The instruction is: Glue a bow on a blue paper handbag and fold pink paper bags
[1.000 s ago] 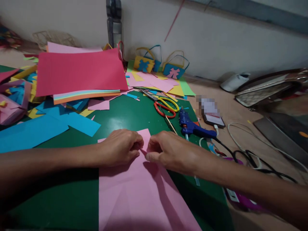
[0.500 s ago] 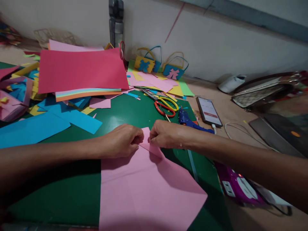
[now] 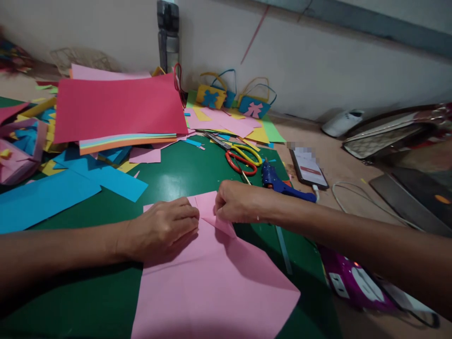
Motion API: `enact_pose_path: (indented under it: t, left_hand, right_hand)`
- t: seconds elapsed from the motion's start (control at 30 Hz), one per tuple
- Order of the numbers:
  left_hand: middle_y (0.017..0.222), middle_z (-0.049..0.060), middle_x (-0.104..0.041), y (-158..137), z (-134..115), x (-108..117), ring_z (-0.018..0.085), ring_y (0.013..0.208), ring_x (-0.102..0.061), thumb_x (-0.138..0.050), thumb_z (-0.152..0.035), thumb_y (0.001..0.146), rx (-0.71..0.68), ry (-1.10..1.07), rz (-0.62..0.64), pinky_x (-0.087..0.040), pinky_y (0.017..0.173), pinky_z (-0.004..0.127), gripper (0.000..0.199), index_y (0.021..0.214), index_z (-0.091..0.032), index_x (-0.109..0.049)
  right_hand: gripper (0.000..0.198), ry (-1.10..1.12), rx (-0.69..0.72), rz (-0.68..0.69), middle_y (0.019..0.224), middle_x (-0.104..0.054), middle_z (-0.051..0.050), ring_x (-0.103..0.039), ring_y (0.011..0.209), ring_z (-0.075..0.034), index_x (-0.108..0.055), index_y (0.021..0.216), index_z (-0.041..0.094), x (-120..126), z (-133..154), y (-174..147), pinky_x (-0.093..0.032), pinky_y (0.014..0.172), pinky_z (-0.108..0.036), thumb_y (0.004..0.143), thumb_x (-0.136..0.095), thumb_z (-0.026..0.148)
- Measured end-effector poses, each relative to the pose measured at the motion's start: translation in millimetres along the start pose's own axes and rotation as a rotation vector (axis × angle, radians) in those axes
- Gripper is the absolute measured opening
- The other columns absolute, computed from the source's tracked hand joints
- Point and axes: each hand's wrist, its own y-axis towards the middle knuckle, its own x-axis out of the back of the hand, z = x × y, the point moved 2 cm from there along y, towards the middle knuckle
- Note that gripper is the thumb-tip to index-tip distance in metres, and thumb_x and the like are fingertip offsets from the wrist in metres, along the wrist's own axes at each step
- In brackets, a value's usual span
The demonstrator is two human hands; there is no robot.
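A large sheet of pink paper lies on the green board, its right side raised along a crease and a small fold standing near its top edge. My left hand rests palm down on the paper's upper left part, fingers lying together on the surface with nothing gripped. At the top of the sheet, my right hand pinches the folded pink edge; its fingertips are partly hidden. Just beyond that hand lie scissors with red and yellow handles and a blue glue gun.
Red paper tops a stack at the back left, beside blue strips and scraps. Small paper bags stand against the wall. A charging phone, a purple power strip and a patterned bag are on the right.
My left hand has let go of its pinch and slid left and nearer, now flat on the paper. The sheet's upper left corner has come into view. My right hand keeps its pinch.
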Motion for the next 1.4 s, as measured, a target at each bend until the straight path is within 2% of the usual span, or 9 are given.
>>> enact_pose_path:
  t: [0.17,0.43,0.6,0.77,0.97,1.03,1.13,1.23,1.4]
  left_hand:
    - [0.082,0.012,-0.066,3,-2,1,0.019,0.079,-0.058,-0.049,-0.013,0.089,-0.055,0.099,-0.029,-0.051,0.068,0.032,0.021,0.074,-0.01,-0.063]
    - [0.079,0.011,-0.066,7,-4,0,0.022,0.081,-0.06,-0.047,-0.017,0.089,-0.035,0.276,-0.053,-0.054,0.069,0.036,0.025,0.069,-0.013,-0.061]
    - [0.082,0.011,-0.067,7,-3,-1,0.021,0.08,-0.061,-0.047,-0.016,0.089,-0.026,0.271,-0.058,-0.054,0.068,0.035,0.022,0.072,-0.012,-0.061]
    - [0.097,0.012,-0.068,7,-1,-1,0.022,0.09,-0.06,-0.051,-0.015,0.088,-0.057,0.213,-0.06,-0.052,0.076,0.035,0.012,0.083,-0.01,-0.061]
    - [0.097,0.01,-0.067,6,1,-3,0.021,0.093,-0.06,-0.047,-0.019,0.091,-0.098,0.146,0.057,-0.049,0.077,0.035,0.016,0.09,-0.014,-0.062]
    - [0.096,0.01,-0.066,7,1,-4,0.02,0.091,-0.059,-0.047,-0.019,0.091,-0.042,0.083,0.059,-0.048,0.076,0.033,0.015,0.09,-0.014,-0.061]
    - [0.088,0.007,-0.064,14,3,-6,0.018,0.082,-0.055,-0.05,-0.02,0.088,0.167,-0.003,0.069,-0.045,0.069,0.031,0.01,0.089,-0.015,-0.058]
    - [0.075,0.003,-0.059,24,2,-11,0.017,0.072,-0.048,-0.052,-0.019,0.085,0.344,-0.032,0.073,-0.04,0.064,0.031,0.01,0.077,-0.016,-0.057]
    - [0.076,0.002,-0.056,29,-1,-16,0.017,0.076,-0.047,-0.055,-0.018,0.085,0.434,-0.106,0.042,-0.037,0.067,0.03,0.017,0.069,-0.016,-0.06]
  right_hand:
    - [0.024,0.003,0.021,-0.01,0.057,-0.055,-0.001,-0.049,0.05,-0.013,-0.068,0.073,0.014,0,-1,-1,-0.032,0.043,-0.024,0.06,-0.048,0.011]
    - [0.021,-0.021,0.053,-0.064,0.051,-0.045,0.002,-0.041,0.046,-0.012,-0.066,0.071,0.016,-1,-2,-5,-0.029,0.04,-0.025,0.06,-0.048,0.014]
    - [0.021,0.001,0.053,-0.058,0.052,-0.048,0.001,-0.044,0.046,-0.012,-0.066,0.071,0.016,-1,-4,-2,-0.031,0.041,-0.024,0.06,-0.049,0.014]
    - [0.023,0.022,0.034,-0.038,0.057,-0.055,-0.001,-0.05,0.049,-0.014,-0.066,0.072,0.016,0,-3,-1,-0.035,0.041,-0.025,0.059,-0.047,0.014]
    - [0.024,0.001,0.055,-0.043,0.06,-0.058,-0.003,-0.052,0.053,-0.015,-0.068,0.074,0.015,-1,-3,-2,-0.035,0.043,-0.025,0.06,-0.048,0.014]
    - [0.024,0.004,0.058,-0.035,0.06,-0.058,-0.003,-0.052,0.053,-0.015,-0.068,0.075,0.015,-2,-2,-3,-0.034,0.043,-0.025,0.06,-0.049,0.013]
    - [0.022,0.003,0.064,-0.028,0.059,-0.056,-0.002,-0.05,0.053,-0.014,-0.069,0.075,0.016,-2,0,-6,-0.033,0.044,-0.024,0.062,-0.051,0.015]
    - [0.018,0.002,0.064,-0.029,0.054,-0.051,0.0,-0.047,0.052,-0.013,-0.069,0.073,0.017,-2,2,-9,-0.033,0.045,-0.024,0.065,-0.053,0.018]
    - [0.016,0.056,0.11,-0.076,0.053,-0.048,0.001,-0.043,0.05,-0.011,-0.066,0.069,0.016,-5,-4,-11,-0.031,0.045,-0.023,0.071,-0.052,0.022]
